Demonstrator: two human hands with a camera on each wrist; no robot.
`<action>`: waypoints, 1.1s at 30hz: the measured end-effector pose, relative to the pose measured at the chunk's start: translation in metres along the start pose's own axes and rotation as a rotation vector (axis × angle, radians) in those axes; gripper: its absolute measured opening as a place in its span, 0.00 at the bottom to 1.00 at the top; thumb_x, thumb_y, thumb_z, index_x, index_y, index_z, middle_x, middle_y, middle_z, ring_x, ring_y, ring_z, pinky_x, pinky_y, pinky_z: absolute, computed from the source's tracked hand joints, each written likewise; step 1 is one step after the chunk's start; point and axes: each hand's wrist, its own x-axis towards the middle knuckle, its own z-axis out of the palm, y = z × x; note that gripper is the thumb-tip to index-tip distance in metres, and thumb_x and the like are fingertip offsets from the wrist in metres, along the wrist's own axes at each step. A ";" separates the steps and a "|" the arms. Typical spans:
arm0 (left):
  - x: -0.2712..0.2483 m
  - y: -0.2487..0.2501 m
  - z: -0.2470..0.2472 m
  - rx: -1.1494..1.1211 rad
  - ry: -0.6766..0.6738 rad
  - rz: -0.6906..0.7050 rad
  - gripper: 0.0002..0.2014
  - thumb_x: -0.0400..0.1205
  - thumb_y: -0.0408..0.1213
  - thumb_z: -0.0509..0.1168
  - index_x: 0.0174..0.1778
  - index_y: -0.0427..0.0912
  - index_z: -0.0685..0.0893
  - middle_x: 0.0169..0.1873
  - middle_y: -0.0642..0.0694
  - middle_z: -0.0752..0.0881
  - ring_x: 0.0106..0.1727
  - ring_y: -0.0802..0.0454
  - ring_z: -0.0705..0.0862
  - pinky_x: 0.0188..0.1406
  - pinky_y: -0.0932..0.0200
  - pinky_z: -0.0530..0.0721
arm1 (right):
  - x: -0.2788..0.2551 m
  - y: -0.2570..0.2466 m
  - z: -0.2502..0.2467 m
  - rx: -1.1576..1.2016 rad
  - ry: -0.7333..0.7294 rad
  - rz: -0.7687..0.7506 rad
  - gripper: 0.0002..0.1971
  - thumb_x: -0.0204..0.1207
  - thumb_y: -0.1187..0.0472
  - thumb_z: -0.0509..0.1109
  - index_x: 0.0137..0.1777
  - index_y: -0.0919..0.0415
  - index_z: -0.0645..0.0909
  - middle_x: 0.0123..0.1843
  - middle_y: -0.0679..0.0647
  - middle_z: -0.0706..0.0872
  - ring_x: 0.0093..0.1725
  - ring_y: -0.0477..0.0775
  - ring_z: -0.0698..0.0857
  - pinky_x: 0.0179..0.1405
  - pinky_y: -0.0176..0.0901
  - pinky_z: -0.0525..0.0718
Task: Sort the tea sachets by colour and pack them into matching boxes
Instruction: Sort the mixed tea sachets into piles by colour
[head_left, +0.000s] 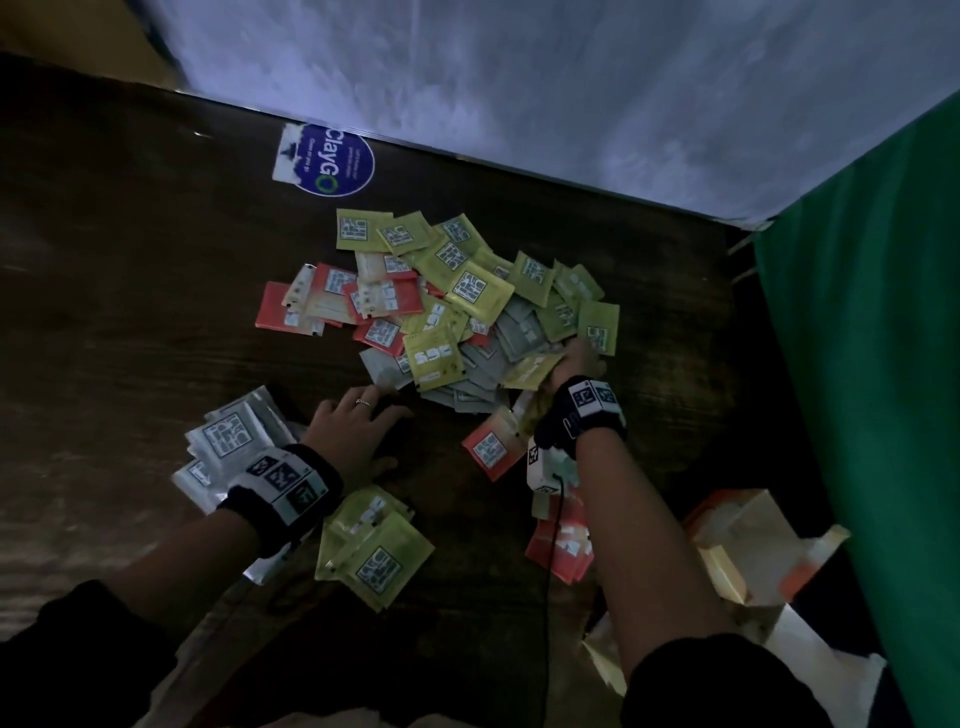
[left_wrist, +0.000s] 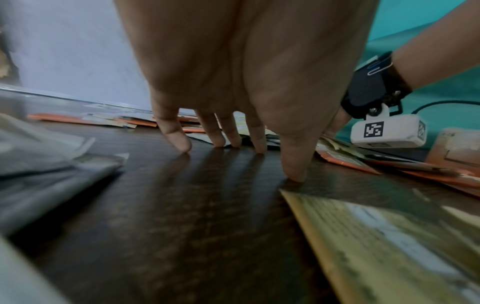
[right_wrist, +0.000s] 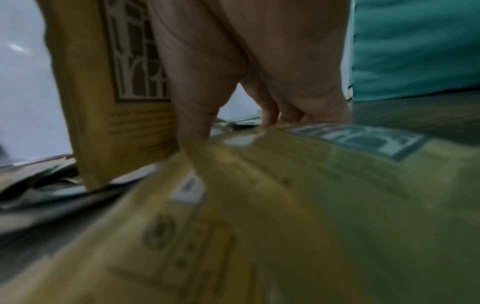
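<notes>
- Head view puts the mixed heap of tea sachets (head_left: 467, 312) in the middle of the dark table (head_left: 130, 312), ahead of both hands, spreading across from orange-red on the left to yellow-green on the right
- Right hand (head_left: 574, 364) is the nearer one: it is already at the heap's right edge, fingers among the yellow-green sachets; the right wrist view shows a yellow-green sachet (right_wrist: 124, 92) standing on edge against the thumb, though whether the fingers pinch it I cannot tell
- Left hand (head_left: 358, 421) lies just short of the heap's near edge, fingers straight and spread, tips pressed on bare wood, holding nothing
- Sorted stacks lie nearer the body: a silver pile (head_left: 234, 441) left of the left wrist, a yellow-green pile (head_left: 371, 551) between the arms, an orange-red pile (head_left: 561, 545) under the right forearm
- My judgement: the next move carries a yellow-green sachet back and leftward to that middle pile
- Open boxes (head_left: 743, 540) sit at the table's right edge, not yet filled as far as I can see
</notes>
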 end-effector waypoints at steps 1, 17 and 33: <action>0.000 0.000 -0.001 0.003 0.000 0.000 0.34 0.79 0.59 0.60 0.79 0.60 0.55 0.81 0.45 0.54 0.80 0.43 0.57 0.69 0.45 0.69 | -0.001 -0.001 0.002 0.013 -0.020 -0.005 0.15 0.85 0.60 0.58 0.63 0.67 0.79 0.69 0.67 0.75 0.66 0.70 0.72 0.63 0.55 0.76; 0.000 0.000 -0.011 -0.060 -0.029 0.021 0.33 0.78 0.55 0.65 0.78 0.58 0.60 0.80 0.47 0.54 0.79 0.43 0.57 0.70 0.44 0.70 | -0.025 0.017 -0.066 0.531 -0.133 -0.016 0.23 0.62 0.61 0.84 0.57 0.59 0.84 0.51 0.52 0.88 0.44 0.50 0.86 0.33 0.37 0.80; -0.015 0.080 -0.079 -1.100 0.351 0.079 0.13 0.77 0.47 0.71 0.51 0.43 0.83 0.44 0.50 0.87 0.43 0.54 0.86 0.43 0.56 0.85 | -0.181 0.046 -0.050 1.168 -0.386 0.013 0.11 0.75 0.65 0.74 0.56 0.63 0.83 0.59 0.65 0.88 0.53 0.62 0.88 0.55 0.60 0.87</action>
